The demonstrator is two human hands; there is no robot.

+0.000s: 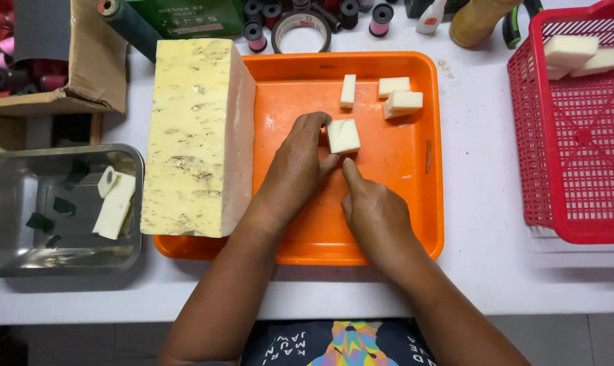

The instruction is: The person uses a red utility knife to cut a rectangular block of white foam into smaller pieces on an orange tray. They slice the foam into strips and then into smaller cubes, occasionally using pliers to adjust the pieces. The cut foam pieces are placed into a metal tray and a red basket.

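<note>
White foam cube (343, 135) lies flat, slightly skewed.

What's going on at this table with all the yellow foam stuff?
A person is working over an orange tray on a white table. The left hand grips a small pale foam cube in the tray, and the right hand points a finger up at the cube's lower edge. A big yellow foam block lies over the tray's left side. Three more cut pieces sit further back in the tray, others lie in a red basket to the right, and scraps lie in a metal pan to the left.
</note>
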